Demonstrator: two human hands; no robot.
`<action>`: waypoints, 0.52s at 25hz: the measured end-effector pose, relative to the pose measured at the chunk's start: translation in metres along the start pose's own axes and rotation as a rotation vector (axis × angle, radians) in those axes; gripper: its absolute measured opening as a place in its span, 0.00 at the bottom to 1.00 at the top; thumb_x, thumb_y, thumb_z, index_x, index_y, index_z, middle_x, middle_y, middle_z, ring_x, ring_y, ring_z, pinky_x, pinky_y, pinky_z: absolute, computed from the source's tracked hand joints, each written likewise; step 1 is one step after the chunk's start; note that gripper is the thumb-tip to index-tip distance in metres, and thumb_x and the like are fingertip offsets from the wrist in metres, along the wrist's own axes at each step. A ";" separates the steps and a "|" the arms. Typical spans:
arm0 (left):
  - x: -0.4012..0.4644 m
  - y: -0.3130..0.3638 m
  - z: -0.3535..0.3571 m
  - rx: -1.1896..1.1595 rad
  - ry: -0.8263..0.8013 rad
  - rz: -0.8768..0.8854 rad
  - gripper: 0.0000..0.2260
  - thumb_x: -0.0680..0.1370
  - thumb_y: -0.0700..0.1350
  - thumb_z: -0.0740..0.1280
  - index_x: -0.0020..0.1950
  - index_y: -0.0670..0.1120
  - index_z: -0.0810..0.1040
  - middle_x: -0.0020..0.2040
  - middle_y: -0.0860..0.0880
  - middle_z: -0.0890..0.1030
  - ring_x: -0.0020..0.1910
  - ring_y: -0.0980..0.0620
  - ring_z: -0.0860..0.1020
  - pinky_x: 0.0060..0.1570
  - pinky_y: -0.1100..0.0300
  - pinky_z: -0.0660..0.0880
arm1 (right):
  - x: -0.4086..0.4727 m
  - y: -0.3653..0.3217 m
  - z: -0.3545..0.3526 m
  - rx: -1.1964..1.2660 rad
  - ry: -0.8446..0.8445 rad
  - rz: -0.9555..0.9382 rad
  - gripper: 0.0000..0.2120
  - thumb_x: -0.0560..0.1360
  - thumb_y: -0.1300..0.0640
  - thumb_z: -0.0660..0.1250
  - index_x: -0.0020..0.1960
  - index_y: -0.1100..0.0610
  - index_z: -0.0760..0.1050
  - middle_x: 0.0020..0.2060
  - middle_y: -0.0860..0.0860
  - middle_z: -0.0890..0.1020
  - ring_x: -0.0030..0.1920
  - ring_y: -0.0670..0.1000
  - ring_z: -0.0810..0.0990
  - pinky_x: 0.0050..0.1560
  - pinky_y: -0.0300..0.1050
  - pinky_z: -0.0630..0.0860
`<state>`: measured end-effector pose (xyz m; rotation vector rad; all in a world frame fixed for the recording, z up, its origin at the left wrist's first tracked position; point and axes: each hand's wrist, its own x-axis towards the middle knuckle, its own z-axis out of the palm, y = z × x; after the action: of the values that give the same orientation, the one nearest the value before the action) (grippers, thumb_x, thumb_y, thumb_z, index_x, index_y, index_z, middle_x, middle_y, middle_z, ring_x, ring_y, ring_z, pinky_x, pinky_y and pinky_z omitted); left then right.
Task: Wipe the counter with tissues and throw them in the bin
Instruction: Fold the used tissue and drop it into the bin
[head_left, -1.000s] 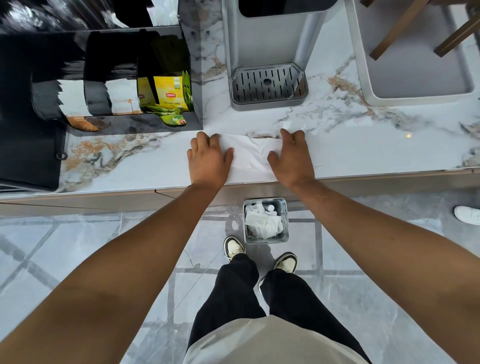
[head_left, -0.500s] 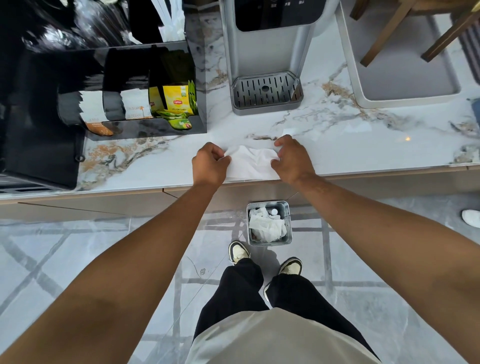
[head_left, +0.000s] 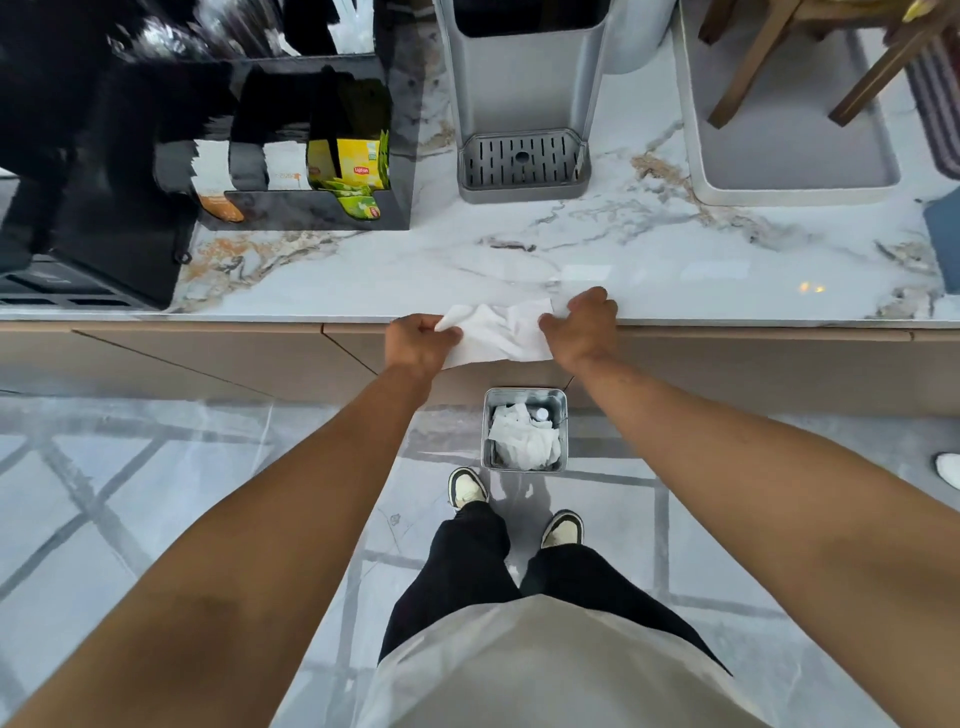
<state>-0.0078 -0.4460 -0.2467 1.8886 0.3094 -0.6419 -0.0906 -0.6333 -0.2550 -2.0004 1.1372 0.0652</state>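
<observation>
A crumpled white tissue (head_left: 498, 332) hangs over the front edge of the marble counter (head_left: 649, 249), stretched between both hands. My left hand (head_left: 418, 340) grips its left end, just off the counter's edge. My right hand (head_left: 582, 325) pinches its right end at the edge. Directly below, on the floor in front of my shoes, stands a small square metal bin (head_left: 524, 430) holding several used white tissues.
A black organiser (head_left: 306, 156) with tea bags and sachets stands at the back left. A grey water dispenser (head_left: 522, 104) with a drip tray is behind the hands. A white tray (head_left: 789, 171) and wooden chair legs are at the back right. A white shoe (head_left: 948, 467) shows at the right.
Both hands have pulled the tissue back across the counter to its front edge, bunching it up. The fingers went from flat on the tissue to gripping its ends.
</observation>
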 end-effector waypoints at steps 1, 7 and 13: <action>-0.008 -0.006 0.003 -0.003 0.005 -0.003 0.07 0.75 0.36 0.74 0.42 0.46 0.81 0.44 0.45 0.81 0.43 0.47 0.78 0.54 0.48 0.80 | -0.001 0.003 -0.002 0.052 -0.020 -0.016 0.22 0.73 0.55 0.72 0.62 0.61 0.68 0.62 0.59 0.70 0.55 0.56 0.76 0.48 0.40 0.69; -0.043 -0.040 0.015 -0.022 0.050 -0.085 0.07 0.75 0.35 0.74 0.52 0.39 0.81 0.48 0.42 0.82 0.48 0.45 0.79 0.60 0.40 0.79 | -0.014 0.037 -0.013 0.359 -0.194 0.062 0.23 0.71 0.64 0.74 0.64 0.58 0.72 0.58 0.56 0.81 0.53 0.52 0.79 0.50 0.42 0.73; -0.052 -0.061 0.029 0.020 0.085 -0.088 0.13 0.73 0.41 0.78 0.36 0.46 0.75 0.38 0.47 0.81 0.41 0.46 0.82 0.36 0.52 0.85 | -0.018 0.084 -0.011 0.464 -0.206 0.160 0.23 0.70 0.65 0.76 0.64 0.61 0.76 0.58 0.58 0.81 0.52 0.52 0.80 0.56 0.45 0.77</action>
<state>-0.0887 -0.4441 -0.2733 1.9329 0.4447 -0.6261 -0.1667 -0.6497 -0.2924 -1.4582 1.0639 0.0794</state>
